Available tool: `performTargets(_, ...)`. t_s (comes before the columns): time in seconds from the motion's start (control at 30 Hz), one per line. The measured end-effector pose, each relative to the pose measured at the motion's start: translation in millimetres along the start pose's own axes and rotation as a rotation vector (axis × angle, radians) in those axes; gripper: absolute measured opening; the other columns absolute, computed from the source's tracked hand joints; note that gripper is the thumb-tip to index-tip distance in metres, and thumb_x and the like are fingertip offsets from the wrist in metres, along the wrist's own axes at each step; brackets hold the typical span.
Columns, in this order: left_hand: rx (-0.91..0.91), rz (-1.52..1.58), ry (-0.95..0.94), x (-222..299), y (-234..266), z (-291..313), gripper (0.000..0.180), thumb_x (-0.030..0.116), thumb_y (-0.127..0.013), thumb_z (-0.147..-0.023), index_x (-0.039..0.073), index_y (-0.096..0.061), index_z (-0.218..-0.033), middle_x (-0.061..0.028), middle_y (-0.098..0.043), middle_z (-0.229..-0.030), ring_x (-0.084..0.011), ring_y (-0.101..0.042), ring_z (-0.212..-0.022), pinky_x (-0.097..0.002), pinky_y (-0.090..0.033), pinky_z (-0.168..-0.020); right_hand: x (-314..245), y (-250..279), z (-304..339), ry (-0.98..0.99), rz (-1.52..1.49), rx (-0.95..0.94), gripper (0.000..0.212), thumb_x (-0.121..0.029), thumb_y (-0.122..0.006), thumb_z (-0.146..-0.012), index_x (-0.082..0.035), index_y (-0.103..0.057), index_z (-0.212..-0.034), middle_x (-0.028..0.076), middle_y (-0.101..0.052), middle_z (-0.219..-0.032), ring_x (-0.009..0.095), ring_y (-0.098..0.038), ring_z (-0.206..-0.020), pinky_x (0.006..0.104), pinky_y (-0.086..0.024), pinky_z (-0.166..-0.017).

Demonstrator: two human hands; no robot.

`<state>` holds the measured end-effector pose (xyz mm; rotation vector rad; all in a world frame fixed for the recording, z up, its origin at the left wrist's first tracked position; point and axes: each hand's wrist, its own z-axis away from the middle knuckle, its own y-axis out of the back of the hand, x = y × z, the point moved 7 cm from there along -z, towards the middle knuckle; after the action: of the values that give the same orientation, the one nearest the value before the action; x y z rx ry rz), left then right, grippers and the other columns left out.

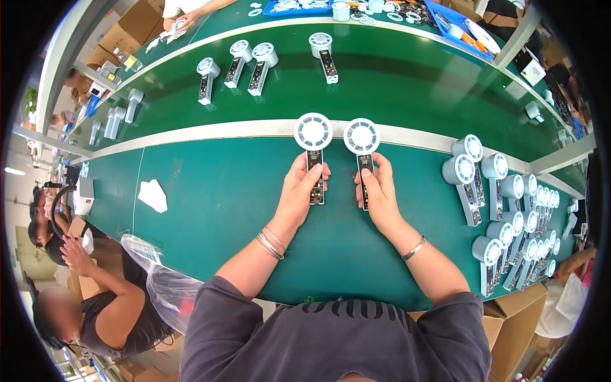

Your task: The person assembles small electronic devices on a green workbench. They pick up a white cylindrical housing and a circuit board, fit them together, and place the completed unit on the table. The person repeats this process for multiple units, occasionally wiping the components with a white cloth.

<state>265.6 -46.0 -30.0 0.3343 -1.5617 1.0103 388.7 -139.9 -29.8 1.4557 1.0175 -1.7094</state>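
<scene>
My left hand (pixel 296 192) is closed around the handle of a pale blue-grey handheld fan (pixel 313 132), with the thumb pressing on the circuit board exposed in it. In my right hand (pixel 380 194) is a second handheld fan (pixel 361 137) of the same kind, gripped by its handle, thumb over the board. Both fans are held upright side by side above the table, their round slotted heads facing up and not touching. Several similar fans (pixel 487 251) lie grouped on the table to my right, handles toward me and boards showing.
The green table (pixel 223 210) bears a white scrap (pixel 153 195) at left. More fans (pixel 264 56) lie on the raised green shelf (pixel 388 76) ahead. Blue trays (pixel 461 28) of parts stand beyond it. A co-worker (pixel 105 299) sits at left near clear plastic wrap (pixel 168 280). An open carton (pixel 519 325) stands lower right.
</scene>
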Motion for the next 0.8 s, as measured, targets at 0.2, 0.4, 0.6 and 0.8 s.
performTargets(0.2,0.003,-0.029,0.019,-7.1,-0.8,-1.0,0.034,0.022,-0.05,-0.093,0.002,-0.045,-0.119,-0.0036,-0.055,-0.086,-0.0082,-0.05,-0.074,-0.0228,-0.046,-0.064,1.9,6.2,-0.5,0.036,0.001,-0.016,0.044,-0.025,-0.042,-0.096,-0.004,-0.025,-0.131,0.006,-0.05,-0.087,0.008,-0.048,-0.059,0.0211,-0.041,-0.046)
performTargets(0.4,0.019,0.026,0.015,-6.2,-2.0,-1.4,0.03,0.02,-0.051,-0.092,0.003,-0.045,-0.116,-0.0028,-0.055,-0.085,-0.0079,-0.05,-0.074,-0.0224,-0.046,-0.064,1.2,6.2,-0.7,0.025,0.002,0.0,0.043,-0.024,-0.041,-0.096,-0.003,-0.025,-0.13,0.006,-0.05,-0.087,0.008,-0.048,-0.059,0.0212,-0.041,-0.046)
performTargets(0.6,0.016,0.01,-0.008,-5.5,-6.0,-1.3,0.027,0.019,-0.055,-0.091,0.004,-0.045,-0.111,-0.002,-0.055,-0.085,-0.0079,-0.05,-0.074,-0.0222,-0.045,-0.064,-2.8,9.4,1.0,0.088,0.045,-0.002,0.045,-0.024,-0.041,-0.095,-0.002,-0.024,-0.131,0.006,-0.05,-0.087,0.008,-0.048,-0.06,0.021,-0.04,-0.047)
performTargets(0.8,0.015,0.008,-0.019,-5.8,-7.2,-1.3,0.027,0.021,-0.055,-0.091,0.005,-0.045,-0.109,-0.0018,-0.054,-0.084,-0.0079,-0.05,-0.073,-0.022,-0.044,-0.064,-4.7,9.7,1.6,0.102,-0.015,-0.004,0.045,-0.025,-0.045,-0.095,-0.001,-0.026,-0.128,0.004,-0.047,-0.084,0.007,-0.046,-0.058,0.0199,-0.038,-0.045)
